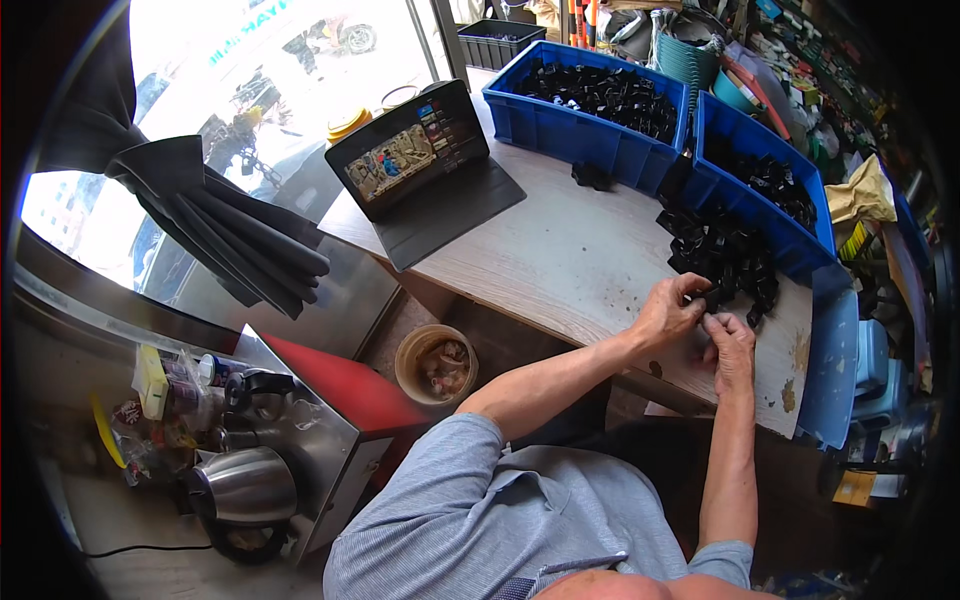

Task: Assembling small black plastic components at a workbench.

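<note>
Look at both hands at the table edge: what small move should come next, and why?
Probably press the small black part together between the left hand and right hand. Both hands meet on it beside the loose pile of black parts, and the blue bins behind already hold many such parts.

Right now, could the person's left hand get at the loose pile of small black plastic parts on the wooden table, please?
Probably yes: the left hand is already at the near edge of the pile of small black plastic parts, beside the right hand, with nothing between them.
</note>
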`<state>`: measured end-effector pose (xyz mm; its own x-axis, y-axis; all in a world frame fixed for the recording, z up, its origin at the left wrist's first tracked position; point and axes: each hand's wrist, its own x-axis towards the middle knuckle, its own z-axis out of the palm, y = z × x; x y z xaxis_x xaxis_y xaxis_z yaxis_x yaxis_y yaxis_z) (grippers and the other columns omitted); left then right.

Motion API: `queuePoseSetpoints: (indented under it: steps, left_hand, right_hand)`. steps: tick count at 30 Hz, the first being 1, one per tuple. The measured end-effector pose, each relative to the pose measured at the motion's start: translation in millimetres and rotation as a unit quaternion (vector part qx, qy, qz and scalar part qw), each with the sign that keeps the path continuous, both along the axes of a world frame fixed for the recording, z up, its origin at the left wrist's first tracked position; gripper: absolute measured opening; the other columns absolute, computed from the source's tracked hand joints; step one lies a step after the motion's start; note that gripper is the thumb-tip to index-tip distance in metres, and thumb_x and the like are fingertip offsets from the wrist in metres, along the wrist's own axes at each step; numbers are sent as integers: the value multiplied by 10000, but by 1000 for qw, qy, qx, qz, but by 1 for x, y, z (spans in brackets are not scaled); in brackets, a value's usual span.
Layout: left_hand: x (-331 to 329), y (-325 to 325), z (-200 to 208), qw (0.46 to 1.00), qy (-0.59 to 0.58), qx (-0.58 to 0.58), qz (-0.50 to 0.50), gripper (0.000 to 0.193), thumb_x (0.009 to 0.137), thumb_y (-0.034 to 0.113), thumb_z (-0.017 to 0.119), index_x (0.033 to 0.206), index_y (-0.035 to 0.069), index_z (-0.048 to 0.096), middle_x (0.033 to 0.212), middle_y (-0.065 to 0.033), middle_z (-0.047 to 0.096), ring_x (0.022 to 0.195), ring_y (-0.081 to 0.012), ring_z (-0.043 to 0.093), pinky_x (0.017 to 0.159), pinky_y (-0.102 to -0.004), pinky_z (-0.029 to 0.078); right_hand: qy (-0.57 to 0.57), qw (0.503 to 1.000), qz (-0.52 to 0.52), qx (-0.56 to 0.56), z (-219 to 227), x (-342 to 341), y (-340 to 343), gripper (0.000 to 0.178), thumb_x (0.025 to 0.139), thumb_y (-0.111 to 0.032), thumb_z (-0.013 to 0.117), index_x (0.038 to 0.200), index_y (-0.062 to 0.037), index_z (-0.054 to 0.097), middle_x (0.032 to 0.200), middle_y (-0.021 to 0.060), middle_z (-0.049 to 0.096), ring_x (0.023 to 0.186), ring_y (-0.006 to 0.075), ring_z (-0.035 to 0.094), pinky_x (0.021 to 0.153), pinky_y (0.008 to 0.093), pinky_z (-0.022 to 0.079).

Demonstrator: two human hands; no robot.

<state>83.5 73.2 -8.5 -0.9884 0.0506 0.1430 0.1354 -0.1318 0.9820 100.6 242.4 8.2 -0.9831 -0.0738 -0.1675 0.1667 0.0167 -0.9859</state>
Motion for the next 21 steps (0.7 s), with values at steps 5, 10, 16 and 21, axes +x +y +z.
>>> queuePoseSetpoints:
  steps: [5,10,16,21]
  left_hand:
    - [-6,-25,-1,974,154,-164,1,297,870,42,632,1158,-6,684,1014,-187,723,914,-293,716,812,-371,566]
    - [-9,-36,10,907,276,-308,-75,243,796,59,669,1031,36,730,940,-163,710,897,-355,671,803,-420,553]
    - [-1,-43,-3,882,339,-325,-50,368,770,67,655,1133,77,709,941,-123,669,932,-329,660,792,-414,547]
    - [14,-49,3,837,356,-410,-72,494,800,86,621,1293,89,637,1098,-106,667,1008,-307,645,897,-384,525]
  right_hand:
    - [-25,997,-41,64,21,7,-24,306,834,-168,777,1103,-72,664,669,-27,568,457,54,481,392,283,501]
    - [-58,991,31,113,23,-5,-22,308,833,-132,724,1126,-84,643,561,-11,535,389,80,485,331,261,427]
    - [-77,986,37,143,26,-4,-30,260,839,-85,693,1095,-84,643,551,23,559,367,108,491,329,264,397]
    - [-66,985,45,151,21,-2,-26,265,808,-35,636,1073,-35,630,544,37,552,355,120,492,317,274,406]
